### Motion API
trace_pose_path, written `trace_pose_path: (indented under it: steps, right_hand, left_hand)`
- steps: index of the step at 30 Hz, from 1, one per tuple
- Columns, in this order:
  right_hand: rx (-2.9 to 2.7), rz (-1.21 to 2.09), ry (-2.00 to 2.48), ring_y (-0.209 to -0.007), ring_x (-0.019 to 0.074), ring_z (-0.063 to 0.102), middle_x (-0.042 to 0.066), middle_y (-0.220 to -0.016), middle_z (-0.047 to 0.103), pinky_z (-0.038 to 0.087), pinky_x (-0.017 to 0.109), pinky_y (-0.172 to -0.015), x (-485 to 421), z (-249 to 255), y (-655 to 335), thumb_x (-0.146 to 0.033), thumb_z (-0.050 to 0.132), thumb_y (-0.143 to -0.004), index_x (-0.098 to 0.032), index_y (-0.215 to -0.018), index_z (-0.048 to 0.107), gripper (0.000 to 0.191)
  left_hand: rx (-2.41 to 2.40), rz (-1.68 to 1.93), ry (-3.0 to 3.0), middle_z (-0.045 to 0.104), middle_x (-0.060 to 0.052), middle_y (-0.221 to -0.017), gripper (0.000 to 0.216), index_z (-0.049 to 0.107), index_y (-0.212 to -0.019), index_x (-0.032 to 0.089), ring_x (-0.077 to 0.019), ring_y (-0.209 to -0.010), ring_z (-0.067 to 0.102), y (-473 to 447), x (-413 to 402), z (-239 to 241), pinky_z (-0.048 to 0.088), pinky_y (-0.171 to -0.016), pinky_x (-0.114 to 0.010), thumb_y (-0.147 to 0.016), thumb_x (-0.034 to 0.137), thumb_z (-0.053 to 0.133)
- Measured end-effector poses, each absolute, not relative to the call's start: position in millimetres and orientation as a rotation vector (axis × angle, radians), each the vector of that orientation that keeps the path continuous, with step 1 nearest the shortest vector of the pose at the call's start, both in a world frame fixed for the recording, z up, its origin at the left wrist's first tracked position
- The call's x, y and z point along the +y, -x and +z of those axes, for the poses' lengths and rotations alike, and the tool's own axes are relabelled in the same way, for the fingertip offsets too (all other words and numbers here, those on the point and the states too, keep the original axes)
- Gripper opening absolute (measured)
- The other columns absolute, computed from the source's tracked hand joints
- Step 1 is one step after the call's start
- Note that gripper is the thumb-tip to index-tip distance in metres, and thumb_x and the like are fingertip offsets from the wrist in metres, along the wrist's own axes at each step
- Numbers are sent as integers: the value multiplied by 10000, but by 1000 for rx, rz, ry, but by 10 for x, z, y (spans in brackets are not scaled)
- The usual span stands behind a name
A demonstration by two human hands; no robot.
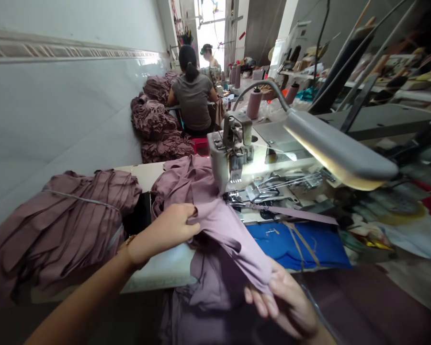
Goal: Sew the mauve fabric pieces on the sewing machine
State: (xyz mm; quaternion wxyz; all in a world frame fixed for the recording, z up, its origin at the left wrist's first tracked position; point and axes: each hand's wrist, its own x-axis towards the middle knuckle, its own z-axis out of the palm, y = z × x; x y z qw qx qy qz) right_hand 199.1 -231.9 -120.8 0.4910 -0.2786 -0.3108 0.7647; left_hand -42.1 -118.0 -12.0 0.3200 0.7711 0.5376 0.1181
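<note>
A mauve piece of fabric (219, 215) stretches from the sewing machine (233, 158) down toward me. My left hand (175, 223) grips its left part, thumb and fingers closed on the cloth. At the lower right, my right hand (280, 297) pinches the fabric's near end between thumb and fingers. The cloth's edge runs under the machine's needle area. A narrow mauve strip (301, 214) feeds in from the right through the metal guide. More mauve cloth (208, 282) hangs over the table's front edge below my hands.
A tied bundle of mauve pieces (82, 201) lies at the left. The grey lamp (341, 143) arches over the machine. Blue cloth (298, 244) covers the near right of the table. Ahead, a person (194, 96) sits beside piled mauve cloth (154, 120); another person is farther back.
</note>
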Motion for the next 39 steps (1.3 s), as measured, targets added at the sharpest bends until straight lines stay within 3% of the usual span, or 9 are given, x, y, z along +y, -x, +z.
trace_pose_path:
  steps: [3, 6, 12, 17, 21, 25, 28, 35, 39]
  right_hand:
    - [-1049, 1706, 1071, -604, 203, 637, 24, -594, 705, 471, 341, -680, -2398, -1336, -2160, -444, 715, -811, -194, -756, 651, 263]
    - [-1236, 1534, 1325, -690, 233, 648, 43, -678, 721, 455, 336, -688, -2405, -1442, -2171, -451, 671, -837, -201, -737, 623, 273]
    - [-1313, 1232, 1326, -778, 232, 602, 34, -787, 630, 446, 321, -713, -2233, -1429, -2112, -396, 672, -830, -199, -717, 641, 229]
    - [-1160, 1266, 1316, -631, 183, 560, 7, -701, 606, 453, 302, -602, -1983, -1380, -2013, -406, 681, -824, -184, -845, 660, 224]
    - [-1053, 1225, 1216, -586, 160, 548, -25, -669, 607, 450, 274, -556, -1830, -1312, -1866, -374, 711, -806, -194, -1048, 580, 329]
    - [-1125, 1118, 1204, -629, 167, 577, -23, -694, 628, 472, 283, -604, -1762, -1255, -1793, -316, 669, -851, -208, -1189, 537, 379]
    - [-1275, 998, 1255, -700, 188, 622, 5, -751, 668, 502, 307, -678, -1732, -1227, -1804, -292, 622, -888, -212, -1221, 560, 348]
    - [-1720, 561, 1337, -962, 267, 714, 82, -1105, 761, 526, 378, -876, -1618, -1160, -1867, -238, 540, -929, -246, -1122, 714, 260]
    - [-1914, 385, 1371, -901, 272, 745, 100, -1072, 780, 553, 354, -799, -1553, -1090, -1865, -242, 498, -952, -219, -1154, 718, 299]
  left_hand:
    - [1441, 468, -1727, 620, -1, -700, 195, 648, -828, 149, -154, -625, 552, 552, -1228, -156, 395, -566, -246, -727, 216, 495]
    - [1347, 621, -1508, 672, -21, -825, 363, 647, -1057, 139, -176, -704, 608, 575, -1249, -245, 456, -625, -268, -723, 219, 530]
    - [1467, 785, -1721, 693, -46, -969, 371, 631, -1082, 141, -229, -905, 640, 478, -1107, -278, 492, -819, -322, -727, 208, 546]
    - [1630, 820, -2047, 663, -48, -945, 306, 614, -1039, 152, -238, -889, 620, 444, -820, -165, 497, -823, -364, -753, 190, 512]
    - [1633, 1205, -2513, 586, -138, -1201, 452, 513, -1257, 146, -283, -1151, 532, 267, -1014, -343, 387, -1019, -466, -814, 98, 436]
    - [1011, 783, -2939, 607, -150, -1144, 438, 466, -1341, 135, -275, -1105, 538, 10, -1451, -665, 420, -978, -444, -910, 150, 388]
    - [1149, 548, -2881, 607, -133, -991, 375, 530, -1288, 144, -267, -935, 548, -82, -1548, -777, 454, -867, -444, -960, 270, 398]
    - [1191, 667, -2751, 577, -141, -1128, 272, 597, -1152, 164, -279, -1091, 508, -37, -1314, -769, 444, -923, -443, -954, 230, 421]
    - [1215, 725, -2682, 562, -142, -1180, 307, 593, -1191, 162, -272, -1121, 504, 2, -1162, -791, 442, -962, -437, -933, 164, 427]
